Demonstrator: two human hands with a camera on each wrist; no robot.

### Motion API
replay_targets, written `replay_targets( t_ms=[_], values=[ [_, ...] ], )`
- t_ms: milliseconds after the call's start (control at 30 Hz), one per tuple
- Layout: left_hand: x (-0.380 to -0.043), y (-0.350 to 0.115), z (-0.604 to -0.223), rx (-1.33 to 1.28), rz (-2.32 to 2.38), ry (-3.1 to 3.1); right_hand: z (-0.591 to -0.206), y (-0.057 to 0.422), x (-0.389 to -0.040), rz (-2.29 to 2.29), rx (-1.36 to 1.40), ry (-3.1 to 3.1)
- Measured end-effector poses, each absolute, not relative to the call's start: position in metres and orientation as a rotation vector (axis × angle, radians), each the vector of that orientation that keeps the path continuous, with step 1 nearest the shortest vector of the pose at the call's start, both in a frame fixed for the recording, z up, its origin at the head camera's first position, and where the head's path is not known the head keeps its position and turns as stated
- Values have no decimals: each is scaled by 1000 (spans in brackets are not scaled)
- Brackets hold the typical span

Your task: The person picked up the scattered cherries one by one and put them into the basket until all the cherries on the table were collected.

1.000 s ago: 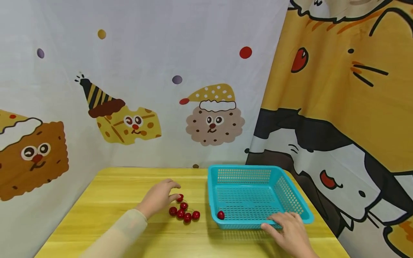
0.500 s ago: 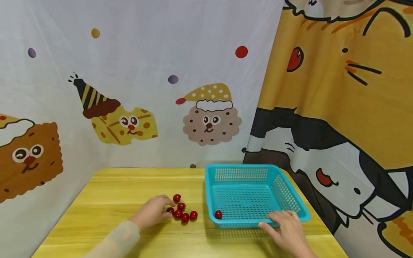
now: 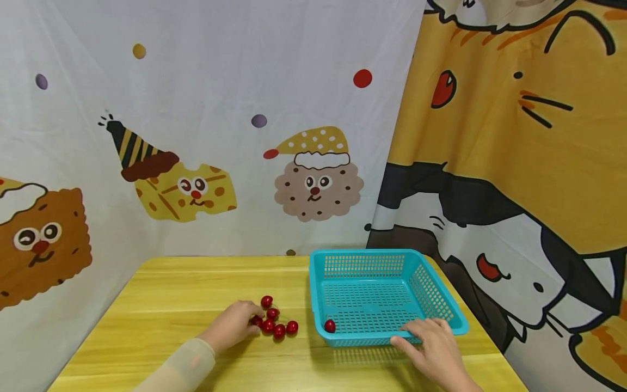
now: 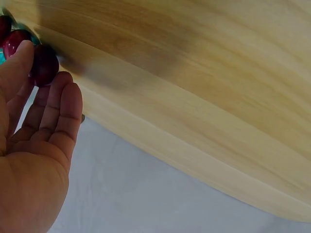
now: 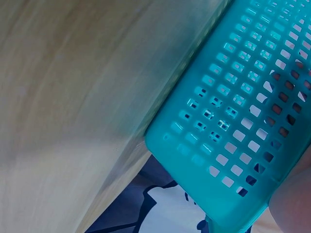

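My left hand (image 3: 231,325) pinches a dark red cherry (image 4: 46,65) between thumb and fingertips, at the left side of a small cluster. The held cherry is partly hidden by the fingers in the head view. Several other cherries (image 3: 279,331) with thin stems lie close together just right of it on the table. My right hand (image 3: 435,348) grips the near rim of a blue-green plastic basket (image 3: 362,340), fingers over the edge and thumb on the outside. One cherry (image 3: 330,326) lies inside the basket, in its near left corner.
The yellow wood-grain table (image 3: 196,283) runs back to a white cloth (image 3: 220,81) printed with cartoon food. A curtain with cartoon cats (image 3: 490,136) hangs at the right, close to the table's right edge. The perforated basket wall (image 5: 209,131) stands along that side.
My left hand has moved from the back cherry toward me, down to the leftmost one, and its fingers have closed on it. The right hand stays on the basket rim.
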State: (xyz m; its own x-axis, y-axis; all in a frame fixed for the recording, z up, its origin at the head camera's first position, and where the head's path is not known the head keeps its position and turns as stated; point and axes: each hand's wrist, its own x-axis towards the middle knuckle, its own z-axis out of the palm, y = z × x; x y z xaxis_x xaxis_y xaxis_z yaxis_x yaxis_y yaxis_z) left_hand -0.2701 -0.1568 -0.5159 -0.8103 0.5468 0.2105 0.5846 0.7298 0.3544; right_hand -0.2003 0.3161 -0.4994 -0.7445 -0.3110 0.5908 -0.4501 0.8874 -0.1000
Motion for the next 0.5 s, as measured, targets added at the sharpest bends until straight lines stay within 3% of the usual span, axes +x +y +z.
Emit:
replay_targets(
  t_ms=[500],
  values=[
    [-265, -180, -518, -886, -693, -2832, -500, 316, -200, 329, 521, -2499]
  ],
)
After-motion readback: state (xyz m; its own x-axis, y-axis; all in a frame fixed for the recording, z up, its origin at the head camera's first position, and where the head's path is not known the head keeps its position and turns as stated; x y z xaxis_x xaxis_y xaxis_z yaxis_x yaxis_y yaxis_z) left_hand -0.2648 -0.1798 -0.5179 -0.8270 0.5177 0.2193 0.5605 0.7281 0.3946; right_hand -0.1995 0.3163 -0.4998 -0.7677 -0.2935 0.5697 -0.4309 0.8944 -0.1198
